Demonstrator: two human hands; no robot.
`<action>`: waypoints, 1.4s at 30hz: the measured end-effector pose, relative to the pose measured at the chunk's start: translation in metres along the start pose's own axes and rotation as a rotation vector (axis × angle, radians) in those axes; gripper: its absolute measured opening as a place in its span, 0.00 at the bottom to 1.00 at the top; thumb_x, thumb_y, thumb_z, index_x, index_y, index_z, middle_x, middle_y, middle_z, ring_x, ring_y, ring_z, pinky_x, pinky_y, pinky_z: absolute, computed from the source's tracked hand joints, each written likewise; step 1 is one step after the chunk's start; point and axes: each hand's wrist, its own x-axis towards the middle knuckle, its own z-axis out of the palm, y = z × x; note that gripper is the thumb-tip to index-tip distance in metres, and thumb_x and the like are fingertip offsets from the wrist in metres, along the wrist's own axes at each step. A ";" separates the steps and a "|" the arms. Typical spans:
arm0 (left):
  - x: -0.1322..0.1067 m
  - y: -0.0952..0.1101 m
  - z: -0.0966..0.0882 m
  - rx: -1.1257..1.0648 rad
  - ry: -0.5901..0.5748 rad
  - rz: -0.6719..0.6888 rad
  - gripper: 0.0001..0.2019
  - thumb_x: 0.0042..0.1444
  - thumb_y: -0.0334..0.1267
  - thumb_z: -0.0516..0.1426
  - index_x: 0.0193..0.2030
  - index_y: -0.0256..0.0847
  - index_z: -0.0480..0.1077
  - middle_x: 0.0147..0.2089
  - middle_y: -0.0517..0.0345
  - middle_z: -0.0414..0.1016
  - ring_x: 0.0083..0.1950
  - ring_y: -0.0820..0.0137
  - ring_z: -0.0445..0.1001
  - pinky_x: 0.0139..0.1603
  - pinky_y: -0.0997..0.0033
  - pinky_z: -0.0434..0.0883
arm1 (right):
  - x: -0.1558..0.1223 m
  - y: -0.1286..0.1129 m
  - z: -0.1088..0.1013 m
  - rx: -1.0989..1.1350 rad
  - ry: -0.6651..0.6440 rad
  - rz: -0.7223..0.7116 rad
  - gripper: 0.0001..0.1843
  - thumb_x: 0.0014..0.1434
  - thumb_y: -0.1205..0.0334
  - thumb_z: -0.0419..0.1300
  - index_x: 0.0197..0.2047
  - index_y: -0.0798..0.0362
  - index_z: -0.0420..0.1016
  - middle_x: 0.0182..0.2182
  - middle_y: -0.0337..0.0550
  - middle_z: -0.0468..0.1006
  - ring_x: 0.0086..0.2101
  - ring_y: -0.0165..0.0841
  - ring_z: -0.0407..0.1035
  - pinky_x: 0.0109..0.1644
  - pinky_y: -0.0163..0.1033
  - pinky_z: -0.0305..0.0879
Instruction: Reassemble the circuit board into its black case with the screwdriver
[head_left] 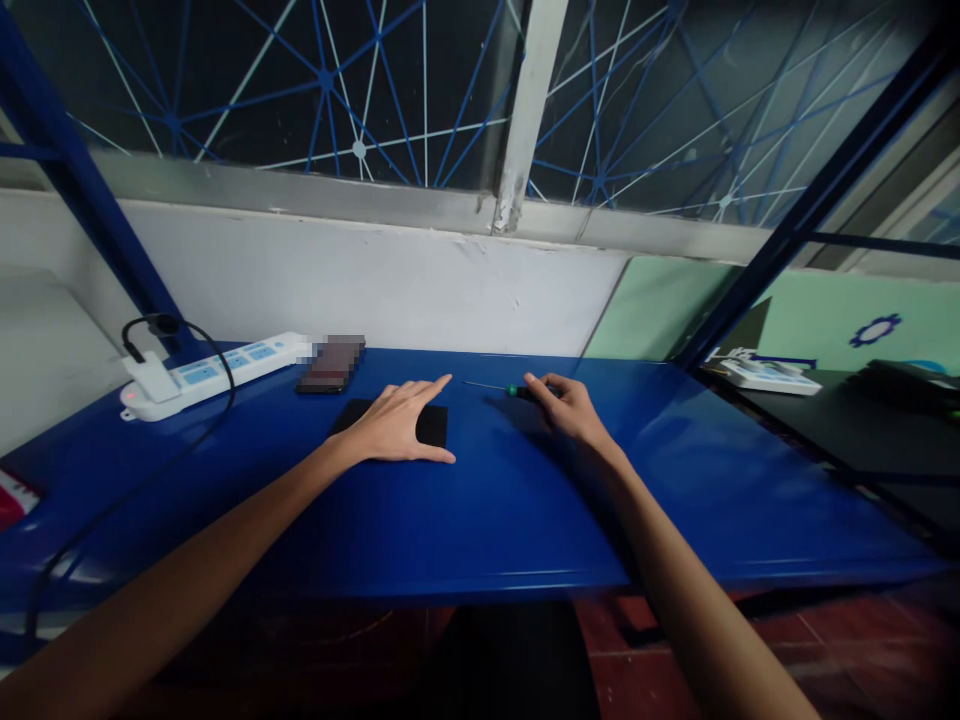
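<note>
My left hand (397, 425) lies flat with fingers stretched out on a black rectangular pad (433, 424) in the middle of the blue table (487, 500). My right hand (568, 405) is closed around the handle of a thin screwdriver (495, 387) with a green and black grip. The screwdriver's metal shaft points left, low over the table. A dark phone-like device (330, 366) lies behind the pad, near the wall.
A white power strip (210, 375) with a plugged-in charger and black cable (150, 470) sits at the back left. A blue frame post (90, 200) rises on the left and another on the right. A dark side table (862, 430) with a white object (769, 375) stands at right.
</note>
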 end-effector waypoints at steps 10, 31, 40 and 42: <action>0.001 -0.001 0.000 -0.107 -0.002 -0.055 0.53 0.46 0.66 0.58 0.72 0.49 0.37 0.69 0.47 0.54 0.68 0.45 0.52 0.62 0.42 0.54 | 0.003 0.009 0.016 -0.157 0.022 -0.056 0.25 0.56 0.37 0.55 0.29 0.53 0.69 0.09 0.32 0.63 0.13 0.27 0.59 0.20 0.32 0.53; 0.010 -0.011 0.000 -0.218 0.436 -0.079 0.07 0.56 0.40 0.60 0.37 0.43 0.79 0.33 0.55 0.78 0.36 0.67 0.73 0.36 0.68 0.67 | -0.008 -0.014 0.015 0.220 -0.143 -0.020 0.22 0.55 0.41 0.60 0.26 0.52 0.66 0.12 0.29 0.59 0.13 0.23 0.53 0.15 0.30 0.48; 0.011 -0.012 0.005 -0.202 0.481 -0.074 0.04 0.54 0.37 0.61 0.35 0.43 0.79 0.35 0.56 0.78 0.37 0.66 0.73 0.36 0.67 0.67 | -0.009 -0.015 0.015 0.209 -0.148 -0.039 0.22 0.55 0.41 0.60 0.26 0.52 0.65 0.12 0.30 0.59 0.13 0.23 0.54 0.15 0.30 0.47; 0.011 -0.010 0.003 -0.228 0.470 -0.076 0.04 0.53 0.37 0.62 0.35 0.42 0.79 0.35 0.56 0.78 0.37 0.66 0.73 0.35 0.68 0.67 | -0.010 -0.016 0.015 0.210 -0.148 -0.039 0.22 0.55 0.42 0.60 0.26 0.52 0.65 0.12 0.30 0.59 0.13 0.23 0.54 0.15 0.30 0.47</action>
